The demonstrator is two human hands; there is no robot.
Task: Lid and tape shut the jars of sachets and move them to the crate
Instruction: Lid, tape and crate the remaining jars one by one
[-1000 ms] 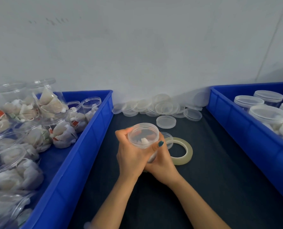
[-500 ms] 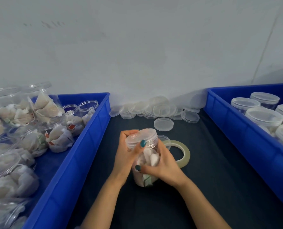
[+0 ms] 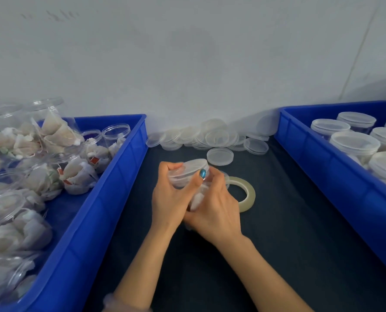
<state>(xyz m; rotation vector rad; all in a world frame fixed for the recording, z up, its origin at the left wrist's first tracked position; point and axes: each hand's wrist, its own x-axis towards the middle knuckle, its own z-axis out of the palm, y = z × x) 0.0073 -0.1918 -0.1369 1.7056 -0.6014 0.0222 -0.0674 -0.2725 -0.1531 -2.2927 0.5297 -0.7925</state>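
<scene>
head view has you mid-seating: your left hand (image 3: 171, 199) is clenched around the lid (image 3: 188, 168), fingers curled over its far rim and the thumb pressed on the near rim, while your right hand (image 3: 214, 210) wraps the body of the jar (image 3: 193, 206) from below and the right. the jar is held over the middle of the tabletop (image 3: 277, 255), tilted with its mouth leaning away from you, and white sachets (image 3: 198, 194) show through the wall between your two hands. whether the lid is home all round cannot be told; its far side is hidden by your fingers.

to do this step well, level the jar first so the lid meets the mouth squarely, then turn or press with the left hand while the right holds the body firm without squeezing, since the thin clear wall looks likely to flex and pop a rim loose. run the thumb round the rim to feel for a raised edge before you let go.

the tape roll (image 3: 251, 194) lies flat just beside your right hand, toward the right crate (image 3: 336, 188), so it is in easy reach for the sealing to come. that crate, along the right edge of the tabletop, already holds lidded jars (image 3: 354, 143); the left crate (image 3: 111, 199) holds open jars (image 3: 75, 174) waiting, and spare lids (image 3: 219, 138) are heaped along the far edge.
</scene>
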